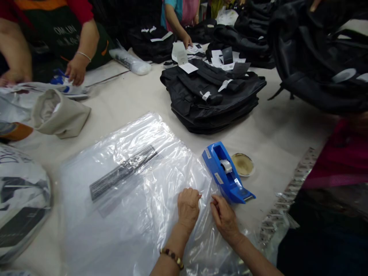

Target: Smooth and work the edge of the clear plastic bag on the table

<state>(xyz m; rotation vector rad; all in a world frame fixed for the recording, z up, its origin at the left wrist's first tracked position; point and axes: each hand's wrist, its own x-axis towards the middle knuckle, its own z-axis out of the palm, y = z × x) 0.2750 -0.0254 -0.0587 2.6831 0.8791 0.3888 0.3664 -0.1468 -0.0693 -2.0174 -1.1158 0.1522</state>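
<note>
Clear plastic bags [123,207] with a dark printed strip lie in a flat stack in front of me. My left hand [188,209] is closed over the stack's right side, its fingers curled on the plastic film. Just to its right, my right hand [225,218] has its thumb and fingers pinched together at the edge of the same film. Whether each hand grips one bag or several is hidden. Beyond my right hand, close to its fingers, stands a blue tape dispenser [222,174] with a roll of tape in it.
A small round dish [243,165] sits beside the dispenser. Black backpacks [212,99] with white tags are piled further back, and another black backpack [322,57] is held up at the right. A beige fabric pouch [60,115] stands left. Co-workers' hands [77,69] work across the table.
</note>
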